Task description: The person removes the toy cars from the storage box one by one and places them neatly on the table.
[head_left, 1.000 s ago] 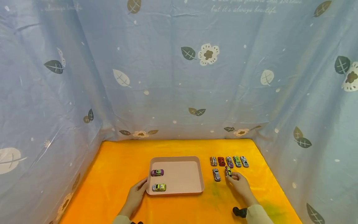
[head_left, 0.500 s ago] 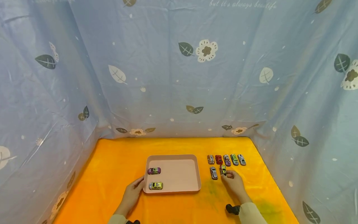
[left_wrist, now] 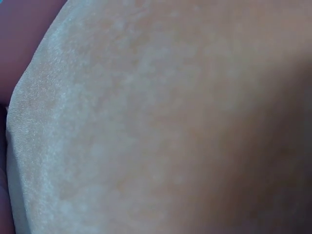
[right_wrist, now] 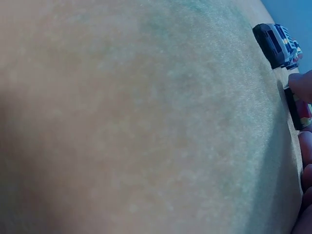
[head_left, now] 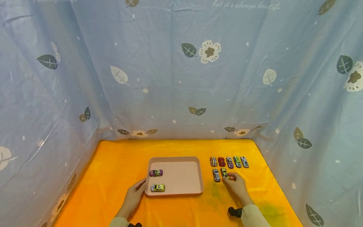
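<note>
My right hand pinches a yellow-and-black toy car at its near end, low over the orange cloth. In the right wrist view, a small part of this toy car shows beside the fingertips. Just left of it sits a silver toy car. My left hand holds the pink tray at its left rim, some fingers hidden. Inside the tray, along its left side, lie a purple-and-green toy car and a yellow toy car.
Behind the right hand, several toy cars stand in a row, among them a red one and a green one. Orange cloth covers the table. Blue patterned curtains enclose the back and sides.
My right hand has shifted the yellow-and-black toy car left, closer beside the silver one. The head view has tilted slightly. My left hand has stayed at the tray's rim.
</note>
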Motion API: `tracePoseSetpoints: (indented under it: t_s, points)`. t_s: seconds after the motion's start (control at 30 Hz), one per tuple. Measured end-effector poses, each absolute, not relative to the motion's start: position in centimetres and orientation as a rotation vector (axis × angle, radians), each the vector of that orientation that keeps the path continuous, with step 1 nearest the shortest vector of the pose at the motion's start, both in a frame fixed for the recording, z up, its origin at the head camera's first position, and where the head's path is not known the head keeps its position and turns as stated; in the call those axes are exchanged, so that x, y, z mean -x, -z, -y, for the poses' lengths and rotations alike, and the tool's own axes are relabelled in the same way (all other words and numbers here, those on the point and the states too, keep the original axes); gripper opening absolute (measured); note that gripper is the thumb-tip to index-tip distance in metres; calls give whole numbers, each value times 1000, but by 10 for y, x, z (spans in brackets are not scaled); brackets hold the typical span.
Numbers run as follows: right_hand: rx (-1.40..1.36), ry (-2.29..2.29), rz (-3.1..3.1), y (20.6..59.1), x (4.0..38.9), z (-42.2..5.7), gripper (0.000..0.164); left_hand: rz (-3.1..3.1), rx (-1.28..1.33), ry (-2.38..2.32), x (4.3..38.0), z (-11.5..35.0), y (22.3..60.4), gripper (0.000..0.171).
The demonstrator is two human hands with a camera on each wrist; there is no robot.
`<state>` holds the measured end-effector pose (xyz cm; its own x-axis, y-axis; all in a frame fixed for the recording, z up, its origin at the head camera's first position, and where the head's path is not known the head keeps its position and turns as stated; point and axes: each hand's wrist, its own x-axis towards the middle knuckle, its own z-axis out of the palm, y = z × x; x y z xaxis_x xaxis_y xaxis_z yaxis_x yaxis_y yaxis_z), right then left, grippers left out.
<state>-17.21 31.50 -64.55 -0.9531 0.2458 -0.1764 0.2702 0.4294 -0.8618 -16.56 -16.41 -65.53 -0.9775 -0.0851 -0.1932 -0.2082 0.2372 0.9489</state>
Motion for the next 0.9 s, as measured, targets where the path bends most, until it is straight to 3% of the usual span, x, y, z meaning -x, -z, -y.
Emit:
tracePoseSetpoints:
  t_s: [0.9]
  points:
    - [-509, 1607, -2546, 641, 172, -317, 74, -2382, 264, -1904, 163, 164, 652, 44]
